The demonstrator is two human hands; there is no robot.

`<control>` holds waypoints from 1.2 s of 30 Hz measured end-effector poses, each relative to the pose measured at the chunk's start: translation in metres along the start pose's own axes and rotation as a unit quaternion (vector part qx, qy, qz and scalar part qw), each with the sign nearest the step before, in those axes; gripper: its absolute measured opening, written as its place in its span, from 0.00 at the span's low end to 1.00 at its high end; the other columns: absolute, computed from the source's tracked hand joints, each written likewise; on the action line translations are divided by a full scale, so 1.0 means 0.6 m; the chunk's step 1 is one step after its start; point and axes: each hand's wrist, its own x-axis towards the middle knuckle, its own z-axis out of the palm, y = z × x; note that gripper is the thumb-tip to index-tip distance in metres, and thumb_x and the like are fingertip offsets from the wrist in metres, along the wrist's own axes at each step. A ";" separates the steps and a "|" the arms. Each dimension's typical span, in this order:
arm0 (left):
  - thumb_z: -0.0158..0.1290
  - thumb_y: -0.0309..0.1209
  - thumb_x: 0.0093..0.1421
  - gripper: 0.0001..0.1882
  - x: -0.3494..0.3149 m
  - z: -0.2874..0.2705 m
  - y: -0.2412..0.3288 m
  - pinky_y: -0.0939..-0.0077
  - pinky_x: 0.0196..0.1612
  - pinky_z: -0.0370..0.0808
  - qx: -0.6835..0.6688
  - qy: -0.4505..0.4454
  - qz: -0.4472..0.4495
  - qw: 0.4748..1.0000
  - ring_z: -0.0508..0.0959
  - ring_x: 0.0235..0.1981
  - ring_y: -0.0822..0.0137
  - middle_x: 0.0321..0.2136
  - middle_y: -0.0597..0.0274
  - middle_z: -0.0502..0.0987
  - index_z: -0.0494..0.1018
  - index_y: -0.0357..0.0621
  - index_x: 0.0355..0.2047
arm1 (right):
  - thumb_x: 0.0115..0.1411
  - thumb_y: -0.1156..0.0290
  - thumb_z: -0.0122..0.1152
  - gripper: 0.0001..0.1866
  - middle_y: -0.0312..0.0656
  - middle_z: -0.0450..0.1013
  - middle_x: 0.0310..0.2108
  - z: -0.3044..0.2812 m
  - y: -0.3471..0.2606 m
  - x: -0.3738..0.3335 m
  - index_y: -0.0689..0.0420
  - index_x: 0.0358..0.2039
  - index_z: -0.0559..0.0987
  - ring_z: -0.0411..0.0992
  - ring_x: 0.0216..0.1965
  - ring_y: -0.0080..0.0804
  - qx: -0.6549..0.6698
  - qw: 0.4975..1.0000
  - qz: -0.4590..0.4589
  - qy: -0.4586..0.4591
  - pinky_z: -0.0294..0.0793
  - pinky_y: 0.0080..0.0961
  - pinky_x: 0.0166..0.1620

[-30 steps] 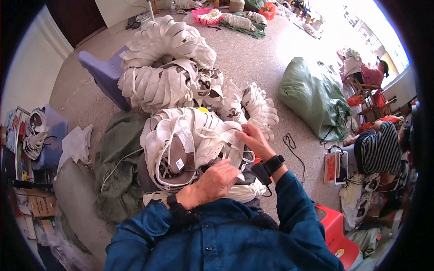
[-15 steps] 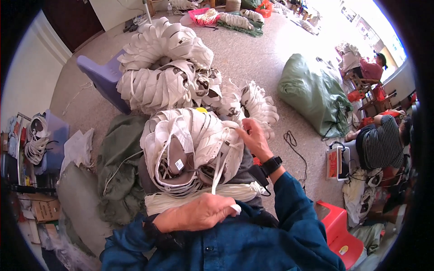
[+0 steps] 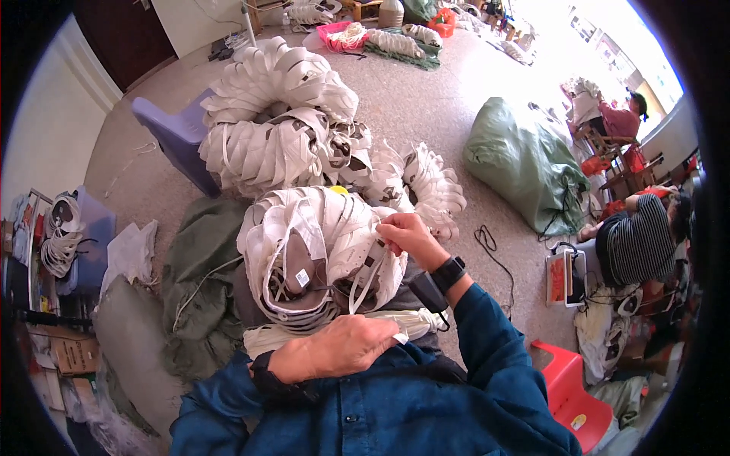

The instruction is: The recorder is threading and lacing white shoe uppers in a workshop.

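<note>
A thick bundle of white shoe uppers (image 3: 262, 220) with grey-brown linings rests on my lap. At its right side my right hand (image 3: 414, 242) is closed in a pinch at an upper's eyelet edge, where a white shoelace (image 3: 363, 285) runs up to the fingertips. Lower down, close to my shirt, my left hand (image 3: 334, 348) is closed around the shoelace, and a white end sticks out past its fingers. Beneath the uppers a hank of cream laces (image 3: 414, 323) lies across my lap, partly covered by my left hand.
Beyond the lap, more ring-shaped bundles of uppers (image 3: 262, 148) are piled by a purple chair (image 3: 171, 133). A large green sack (image 3: 517, 167) lies to the right, above a red stool (image 3: 574, 395). Dark green cloth (image 3: 201, 266) lies left. Two other people sit at the right.
My right hand has moved slightly left and down, its fingers now closer together against the upper. The shoelace between my hands has shifted. My left hand has risen slightly.
</note>
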 end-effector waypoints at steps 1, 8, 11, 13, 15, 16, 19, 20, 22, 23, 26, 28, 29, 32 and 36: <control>0.50 0.31 0.66 0.07 -0.002 0.002 0.000 0.52 0.33 0.71 -0.001 0.009 0.003 1.000 0.76 0.31 0.41 0.27 0.46 0.73 0.70 0.39 0.36 | 0.62 0.65 0.62 0.10 0.30 0.72 0.23 -0.003 0.000 0.003 0.60 0.34 0.80 0.69 0.22 0.14 -0.002 1.000 -0.002 -0.002 0.70 0.15 0.25; 0.50 0.31 0.66 0.07 -0.011 0.007 -0.005 0.52 0.33 0.71 -0.006 0.026 0.008 1.000 0.76 0.31 0.41 0.26 0.47 0.73 0.70 0.39 0.36 | 0.56 0.67 0.63 0.08 0.28 0.72 0.25 -0.019 -0.016 0.002 0.59 0.31 0.77 0.67 0.25 0.14 -0.067 0.993 -0.054 -0.086 0.68 0.16 0.26; 0.49 0.31 0.66 0.07 -0.009 0.003 0.001 0.53 0.33 0.71 -0.003 0.025 0.012 1.000 0.76 0.32 0.41 0.27 0.47 0.73 0.70 0.39 0.37 | 0.54 0.68 0.63 0.09 0.31 0.72 0.25 -0.022 -0.028 0.006 0.60 0.30 0.76 0.67 0.25 0.16 -0.056 0.993 -0.036 -0.099 0.69 0.19 0.27; 0.50 0.31 0.66 0.07 -0.009 0.009 -0.008 0.53 0.34 0.71 0.000 0.019 0.014 1.000 0.76 0.32 0.41 0.27 0.47 0.73 0.70 0.39 0.37 | 0.54 0.70 0.61 0.08 0.36 0.73 0.26 -0.024 -0.018 0.026 0.61 0.31 0.75 0.70 0.26 0.22 -0.154 0.980 -0.103 -0.067 0.71 0.24 0.28; 0.50 0.31 0.66 0.08 -0.010 0.014 -0.013 0.53 0.34 0.71 0.002 0.008 0.019 1.000 0.76 0.33 0.41 0.28 0.47 0.74 0.70 0.39 0.37 | 0.54 0.72 0.59 0.07 0.40 0.74 0.26 -0.019 0.001 0.047 0.61 0.31 0.75 0.73 0.26 0.27 -0.250 0.954 -0.165 -0.028 0.73 0.29 0.29; 0.50 0.31 0.66 0.08 -0.011 0.013 -0.010 0.53 0.34 0.71 0.011 0.017 0.020 1.000 0.76 0.32 0.41 0.28 0.46 0.73 0.70 0.39 0.37 | 0.54 0.72 0.58 0.07 0.43 0.73 0.24 -0.003 0.000 0.059 0.61 0.31 0.73 0.74 0.26 0.37 -0.365 0.899 -0.229 0.073 0.73 0.36 0.29; 0.50 0.31 0.66 0.07 -0.015 0.008 0.001 0.53 0.33 0.71 0.016 0.026 0.011 0.999 0.76 0.32 0.41 0.28 0.45 0.73 0.70 0.39 0.38 | 0.53 0.74 0.53 0.06 0.54 0.73 0.29 0.037 -0.011 0.067 0.61 0.31 0.69 0.73 0.29 0.59 -0.442 0.826 -0.301 0.179 0.71 0.52 0.33; 0.50 0.31 0.66 0.07 -0.016 0.006 0.004 0.52 0.33 0.71 0.011 0.026 0.002 1.000 0.76 0.32 0.41 0.28 0.45 0.73 0.70 0.39 0.38 | 0.54 0.74 0.53 0.07 0.54 0.73 0.33 0.045 -0.008 0.071 0.61 0.32 0.68 0.73 0.31 0.58 -0.473 0.814 -0.295 0.164 0.71 0.52 0.34; 0.50 0.30 0.66 0.07 -0.017 0.005 0.004 0.52 0.32 0.72 0.031 0.025 -0.001 0.999 0.76 0.31 0.41 0.27 0.45 0.73 0.70 0.39 0.36 | 0.55 0.77 0.53 0.08 0.53 0.73 0.38 0.043 -0.006 0.064 0.62 0.37 0.71 0.75 0.33 0.51 -0.516 0.798 -0.279 0.139 0.73 0.47 0.35; 0.49 0.30 0.65 0.06 -0.017 0.004 0.004 0.52 0.31 0.72 0.052 0.026 -0.005 0.998 0.77 0.30 0.41 0.26 0.46 0.74 0.69 0.39 0.35 | 0.55 0.77 0.53 0.08 0.53 0.73 0.38 0.036 -0.004 0.055 0.62 0.37 0.71 0.75 0.33 0.51 -0.516 0.799 -0.276 0.142 0.73 0.47 0.35; 0.49 0.29 0.64 0.06 -0.021 -0.018 -0.005 0.53 0.29 0.74 0.142 0.034 -0.086 0.985 0.77 0.29 0.42 0.25 0.48 0.74 0.69 0.40 0.33 | 0.59 0.77 0.56 0.11 0.45 0.74 0.37 0.027 -0.037 0.002 0.59 0.43 0.76 0.74 0.30 0.33 -0.274 0.894 -0.310 0.172 0.75 0.29 0.34; 0.50 0.28 0.60 0.05 -0.017 -0.025 -0.021 0.56 0.27 0.76 0.276 0.050 -0.104 0.954 0.80 0.27 0.47 0.24 0.50 0.76 0.69 0.40 0.31 | 0.60 0.73 0.59 0.12 0.43 0.75 0.40 0.005 -0.049 -0.041 0.62 0.44 0.76 0.75 0.30 0.27 -0.160 0.953 -0.247 0.075 0.75 0.24 0.34; 0.51 0.28 0.59 0.05 -0.014 -0.027 -0.029 0.58 0.27 0.77 0.354 0.049 -0.119 0.926 0.80 0.26 0.49 0.24 0.50 0.77 0.70 0.40 0.32 | 0.62 0.73 0.60 0.12 0.40 0.76 0.41 -0.002 -0.056 -0.068 0.63 0.45 0.77 0.75 0.31 0.21 -0.097 0.982 -0.163 -0.017 0.75 0.20 0.34; 0.51 0.28 0.58 0.05 0.011 -0.027 -0.051 0.59 0.27 0.77 0.350 0.064 -0.115 0.927 0.81 0.25 0.52 0.23 0.51 0.77 0.70 0.40 0.32 | 0.64 0.68 0.61 0.20 0.37 0.76 0.35 0.026 -0.063 -0.161 0.65 0.53 0.73 0.75 0.31 0.21 0.039 0.976 -0.043 -0.208 0.77 0.20 0.35; 0.49 0.25 0.58 0.02 0.033 -0.004 -0.050 0.62 0.28 0.78 0.312 0.059 -0.043 0.947 0.81 0.26 0.52 0.23 0.53 0.76 0.70 0.41 0.31 | 0.68 0.66 0.56 0.15 0.32 0.73 0.26 0.019 -0.006 -0.214 0.64 0.48 0.75 0.71 0.25 0.17 0.001 0.983 -0.032 -0.179 0.73 0.18 0.29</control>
